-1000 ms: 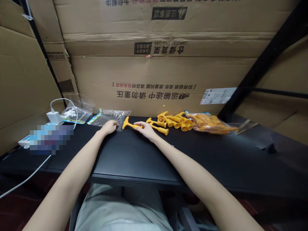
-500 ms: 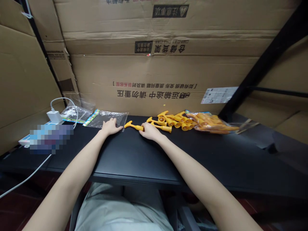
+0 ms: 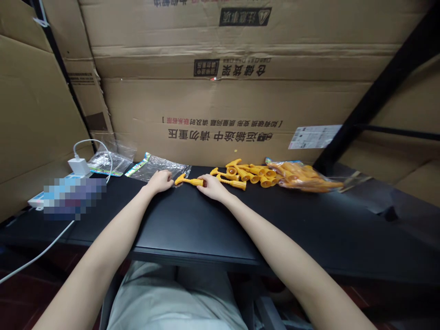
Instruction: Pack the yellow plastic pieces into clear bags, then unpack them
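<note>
My left hand (image 3: pixel 160 181) is closed at the near edge of a clear plastic bag (image 3: pixel 161 167) with a colourful header strip, which lies skewed on the table. My right hand (image 3: pixel 213 187) grips the flared end of a yellow plastic hammer-shaped toy (image 3: pixel 191 181), its T-shaped head pointing left toward the bag. The fingertips of my right hand are partly hidden. Just beyond that hand lie more yellow hammer-shaped toys (image 3: pixel 237 184), and a loose pile of them (image 3: pixel 256 173) sits farther right.
A filled clear bag of yellow toys (image 3: pixel 302 176) lies right of the pile. Another clear bag (image 3: pixel 112 162) is at the back left, near a white charger (image 3: pixel 78 166) with a cable. Cardboard (image 3: pixel 206 101) walls the black table (image 3: pixel 192 224) behind; a dark post (image 3: pixel 371 87) slants at right.
My left hand has curled its fingers and shifted the clear bag to the right, turning it askew. The toy in my right hand has moved slightly left.
</note>
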Action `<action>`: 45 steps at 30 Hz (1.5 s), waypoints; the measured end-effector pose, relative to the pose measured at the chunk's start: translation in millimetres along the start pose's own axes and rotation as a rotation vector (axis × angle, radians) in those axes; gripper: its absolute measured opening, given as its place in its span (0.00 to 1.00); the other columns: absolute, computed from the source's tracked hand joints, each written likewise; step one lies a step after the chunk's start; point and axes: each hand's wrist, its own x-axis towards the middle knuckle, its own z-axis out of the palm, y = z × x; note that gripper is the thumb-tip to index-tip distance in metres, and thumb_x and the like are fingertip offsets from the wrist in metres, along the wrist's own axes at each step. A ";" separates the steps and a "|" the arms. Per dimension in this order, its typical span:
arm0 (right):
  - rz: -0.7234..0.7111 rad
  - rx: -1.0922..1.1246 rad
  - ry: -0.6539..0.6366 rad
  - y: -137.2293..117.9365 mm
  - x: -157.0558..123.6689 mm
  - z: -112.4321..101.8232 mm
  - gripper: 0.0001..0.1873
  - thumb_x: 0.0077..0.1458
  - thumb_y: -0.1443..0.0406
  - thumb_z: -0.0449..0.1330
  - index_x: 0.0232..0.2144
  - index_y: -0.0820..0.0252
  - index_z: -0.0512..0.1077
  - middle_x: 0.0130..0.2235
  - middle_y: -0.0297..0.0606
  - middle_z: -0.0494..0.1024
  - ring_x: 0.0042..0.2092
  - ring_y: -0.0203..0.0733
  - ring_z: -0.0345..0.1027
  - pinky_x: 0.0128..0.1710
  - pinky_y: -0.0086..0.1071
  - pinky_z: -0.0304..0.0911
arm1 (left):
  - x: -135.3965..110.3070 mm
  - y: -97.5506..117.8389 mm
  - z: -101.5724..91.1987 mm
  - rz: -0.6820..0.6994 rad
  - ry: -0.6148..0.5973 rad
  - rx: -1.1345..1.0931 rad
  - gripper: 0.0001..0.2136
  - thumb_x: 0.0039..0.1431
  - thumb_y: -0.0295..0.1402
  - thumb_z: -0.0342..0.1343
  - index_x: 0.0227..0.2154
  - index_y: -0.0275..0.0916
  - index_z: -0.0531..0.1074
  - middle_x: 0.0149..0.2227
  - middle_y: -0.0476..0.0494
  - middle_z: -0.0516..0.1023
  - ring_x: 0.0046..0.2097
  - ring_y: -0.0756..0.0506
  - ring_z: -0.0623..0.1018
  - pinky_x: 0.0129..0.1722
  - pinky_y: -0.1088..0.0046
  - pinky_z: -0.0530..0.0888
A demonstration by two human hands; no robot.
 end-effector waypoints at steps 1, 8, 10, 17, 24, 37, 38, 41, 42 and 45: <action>-0.008 0.009 -0.005 1.0 -0.4 0.9 0.13 0.48 0.70 0.59 0.39 0.66 0.74 0.36 0.42 0.74 0.35 0.38 0.67 0.39 0.33 0.63 | 0.2 -0.5 -0.2 0.007 0.025 -0.003 0.05 0.52 0.29 0.48 0.23 0.38 0.67 0.31 0.42 0.74 0.35 0.44 0.74 0.37 0.70 0.67; -0.075 0.136 0.045 -0.3 -0.5 9.8 0.13 0.48 0.68 0.60 0.39 0.64 0.74 0.34 0.39 0.74 0.33 0.37 0.66 0.36 0.33 0.64 | 1.0 8.0 3.9 0.221 0.133 -0.046 0.05 0.53 0.28 0.48 0.23 0.39 0.65 0.30 0.45 0.73 0.34 0.47 0.73 0.41 0.69 0.68; -0.084 0.160 0.060 -1.8 -0.4 13.1 0.15 0.48 0.68 0.60 0.40 0.65 0.73 0.35 0.39 0.74 0.33 0.36 0.66 0.36 0.32 0.64 | -0.2 15.5 6.0 0.286 0.132 -0.056 0.05 0.53 0.27 0.49 0.24 0.39 0.65 0.32 0.44 0.74 0.36 0.47 0.73 0.47 0.66 0.68; -0.100 0.176 -0.015 -1.1 -0.3 19.1 0.15 0.48 0.67 0.61 0.41 0.65 0.73 0.35 0.38 0.74 0.32 0.35 0.65 0.37 0.32 0.64 | -3.0 31.2 -1.8 0.232 0.060 -0.067 0.11 0.60 0.35 0.44 0.31 0.40 0.70 0.39 0.43 0.77 0.43 0.45 0.74 0.58 0.62 0.60; -0.052 0.205 -0.067 0.4 0.2 17.2 0.18 0.48 0.67 0.62 0.44 0.65 0.72 0.37 0.39 0.75 0.33 0.35 0.66 0.38 0.32 0.64 | -3.0 -30.0 -5.6 -0.464 0.311 -0.017 0.18 0.63 0.37 0.37 0.47 0.36 0.67 0.53 0.33 0.72 0.57 0.38 0.68 0.58 0.53 0.57; -0.007 0.056 -0.041 -27.4 18.5 16.6 0.15 0.47 0.66 0.63 0.40 0.65 0.77 0.32 0.38 0.76 0.33 0.38 0.67 0.36 0.30 0.61 | -0.8 -50.4 -7.6 -0.593 0.129 -0.145 0.26 0.64 0.38 0.31 0.42 0.34 0.75 0.47 0.32 0.77 0.51 0.36 0.74 0.48 0.61 0.68; -0.020 0.071 -0.083 -29.9 21.8 16.1 0.15 0.47 0.65 0.64 0.38 0.65 0.77 0.31 0.37 0.76 0.32 0.37 0.67 0.35 0.29 0.60 | -0.6 -51.0 -7.3 -0.591 0.140 -0.163 0.26 0.64 0.38 0.31 0.42 0.35 0.75 0.46 0.33 0.77 0.51 0.37 0.74 0.48 0.62 0.68; -0.027 0.182 -0.202 -34.0 32.5 17.0 0.19 0.43 0.61 0.66 0.40 0.65 0.77 0.30 0.35 0.77 0.32 0.38 0.68 0.34 0.28 0.61 | 0.1 -53.4 -5.9 -0.591 0.167 -0.221 0.25 0.63 0.38 0.32 0.42 0.36 0.76 0.42 0.36 0.80 0.49 0.39 0.75 0.48 0.64 0.68; -0.010 0.229 -0.217 -34.2 36.5 18.9 0.22 0.42 0.61 0.68 0.41 0.65 0.77 0.31 0.36 0.78 0.33 0.38 0.69 0.34 0.28 0.61 | 0.3 -53.9 -5.6 -0.594 0.171 -0.236 0.25 0.63 0.38 0.33 0.42 0.36 0.76 0.42 0.36 0.80 0.49 0.40 0.76 0.47 0.65 0.68; 0.043 0.346 -0.186 -32.4 49.2 31.1 0.23 0.40 0.62 0.69 0.41 0.65 0.77 0.35 0.38 0.79 0.35 0.39 0.70 0.36 0.28 0.62 | 1.1 -54.7 -5.0 -0.607 0.178 -0.275 0.24 0.62 0.38 0.33 0.41 0.36 0.76 0.41 0.37 0.80 0.48 0.40 0.76 0.47 0.66 0.69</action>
